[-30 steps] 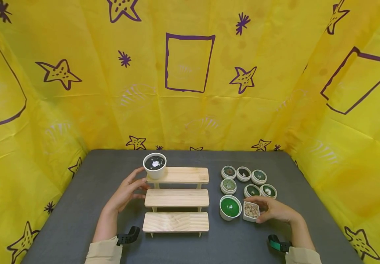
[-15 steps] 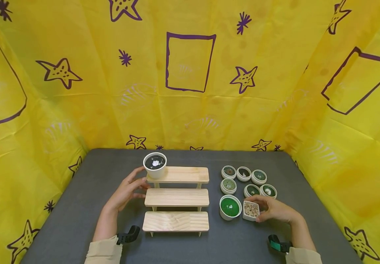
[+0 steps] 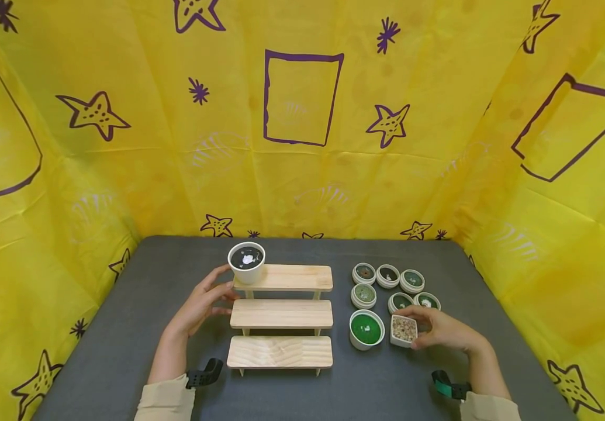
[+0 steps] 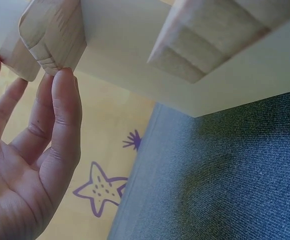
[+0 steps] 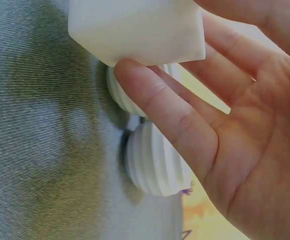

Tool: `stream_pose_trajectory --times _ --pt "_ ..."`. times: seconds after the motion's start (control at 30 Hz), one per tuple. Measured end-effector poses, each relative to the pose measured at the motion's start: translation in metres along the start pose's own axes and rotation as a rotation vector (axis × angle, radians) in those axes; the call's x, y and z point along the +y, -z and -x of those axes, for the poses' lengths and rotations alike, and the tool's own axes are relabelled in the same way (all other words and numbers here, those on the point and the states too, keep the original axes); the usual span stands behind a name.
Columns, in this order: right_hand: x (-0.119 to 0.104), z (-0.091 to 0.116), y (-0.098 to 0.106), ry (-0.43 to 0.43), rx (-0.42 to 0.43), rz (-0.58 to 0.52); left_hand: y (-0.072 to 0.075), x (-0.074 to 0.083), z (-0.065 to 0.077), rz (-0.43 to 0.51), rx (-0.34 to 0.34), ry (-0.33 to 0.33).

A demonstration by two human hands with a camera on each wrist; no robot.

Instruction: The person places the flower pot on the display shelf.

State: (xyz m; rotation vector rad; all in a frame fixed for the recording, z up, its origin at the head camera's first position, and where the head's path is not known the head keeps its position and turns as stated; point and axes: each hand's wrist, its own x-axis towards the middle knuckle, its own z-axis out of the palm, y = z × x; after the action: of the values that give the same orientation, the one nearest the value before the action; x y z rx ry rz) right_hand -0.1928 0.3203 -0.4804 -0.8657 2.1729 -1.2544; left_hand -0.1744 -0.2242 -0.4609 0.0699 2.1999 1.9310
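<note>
My left hand (image 3: 199, 304) reaches to the left side of a three-tier wooden stand (image 3: 281, 314); in the left wrist view its fingertips (image 4: 62, 77) touch the ends of the wooden shelves (image 4: 60, 35). On the top shelf's left end stands a white round cup (image 3: 246, 272) with a glossy dark filling and a white spot. My right hand (image 3: 444, 328) holds a small square white pot (image 3: 403, 332) of beige gravel between thumb and fingers. Seen from the right wrist, the pot's smooth white wall (image 5: 135, 30) rests against the fingers.
Left of the square pot is a larger white cup (image 3: 366, 331) filled with bright green. Behind it sit several small round ribbed pots (image 3: 363, 296) with dark and green tops. Yellow cloth walls (image 3: 302, 193) with purple drawings surround the grey table (image 3: 281, 403).
My right hand has shifted slightly to the right and back with the square pot, widening the gap to the green cup. The left hand has stayed at the stand.
</note>
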Motion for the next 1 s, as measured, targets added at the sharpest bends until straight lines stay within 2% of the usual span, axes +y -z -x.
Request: stream_pose_trajectory --times 0.2,0.57,0.7,1.0 --pt "-0.010 0.002 0.005 0.005 -0.004 0.044 0.000 -0.001 0.000 -0.001 -0.008 -0.008" --pt "-0.030 0.000 0.013 -0.058 0.030 0.044 0.001 0.001 0.000 -0.002 -0.008 -0.005" --pt "-0.035 -0.002 0.015 -0.048 0.054 0.056 0.000 0.002 0.000 -0.009 0.000 -0.001" --pt "-0.046 -0.014 0.019 -0.022 0.048 0.059 0.001 0.001 0.002 -0.006 0.002 0.006"
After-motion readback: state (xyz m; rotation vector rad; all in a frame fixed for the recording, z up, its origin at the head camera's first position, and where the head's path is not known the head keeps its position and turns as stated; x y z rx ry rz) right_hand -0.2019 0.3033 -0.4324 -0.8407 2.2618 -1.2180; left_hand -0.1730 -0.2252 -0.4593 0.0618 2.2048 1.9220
